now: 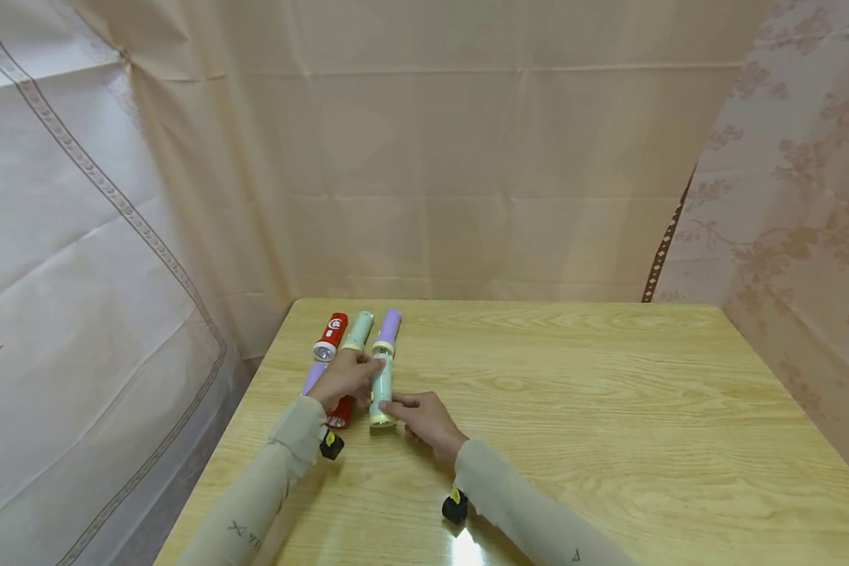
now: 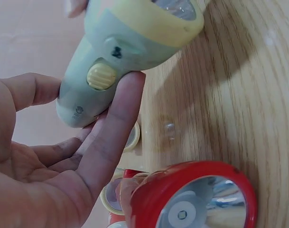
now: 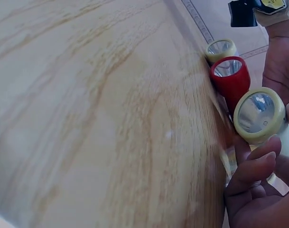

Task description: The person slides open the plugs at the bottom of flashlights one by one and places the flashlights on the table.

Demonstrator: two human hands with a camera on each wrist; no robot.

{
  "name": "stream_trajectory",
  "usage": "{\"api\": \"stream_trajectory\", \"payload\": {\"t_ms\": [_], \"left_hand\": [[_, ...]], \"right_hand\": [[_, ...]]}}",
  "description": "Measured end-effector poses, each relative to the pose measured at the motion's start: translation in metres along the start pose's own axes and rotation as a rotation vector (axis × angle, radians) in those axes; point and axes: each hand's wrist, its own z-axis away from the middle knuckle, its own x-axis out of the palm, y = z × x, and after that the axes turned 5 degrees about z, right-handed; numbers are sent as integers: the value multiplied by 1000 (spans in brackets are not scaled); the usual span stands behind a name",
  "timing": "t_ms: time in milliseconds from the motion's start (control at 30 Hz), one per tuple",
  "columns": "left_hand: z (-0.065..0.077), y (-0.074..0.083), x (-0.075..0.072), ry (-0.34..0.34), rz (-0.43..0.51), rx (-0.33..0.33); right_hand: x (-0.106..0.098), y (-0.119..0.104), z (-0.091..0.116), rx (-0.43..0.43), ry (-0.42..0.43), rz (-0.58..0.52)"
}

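A pale green flashlight [image 1: 382, 385] with a yellow head lies at the front right of a group of flashlights. My left hand [image 1: 350, 376] pinches its body between thumb and fingers; the left wrist view shows its yellow switch [image 2: 101, 76]. Fingers of my right hand [image 1: 428, 420] hold it near the head, whose lens [image 3: 256, 112] faces the right wrist camera. Just left of it lies a red flashlight [image 2: 194, 197], partly under my left hand in the head view. A purple flashlight [image 1: 314, 377] beside that one is partly hidden by the same hand.
Behind these, a red flashlight [image 1: 331, 336], a green flashlight [image 1: 358, 330] and a purple flashlight [image 1: 389, 326] form a back row. The wooden table [image 1: 573, 409] extends far to the right. Cloth curtains [image 1: 467, 157] hang behind and at both sides.
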Motion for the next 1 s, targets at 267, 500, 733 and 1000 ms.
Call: {"api": "stream_trajectory", "payload": {"t_ms": [267, 500, 733, 1000], "left_hand": [[-1, -2, 3, -5, 20, -9], [-1, -2, 6, -9, 38, 16], [-2, 1, 11, -12, 108, 19], [-1, 3, 19, -40, 148, 37]], "right_hand": [[-3, 1, 1, -8, 0, 24], [-10, 2, 2, -1, 3, 20], [-20, 1, 6, -4, -11, 43], [-32, 4, 9, -15, -14, 58]]}}
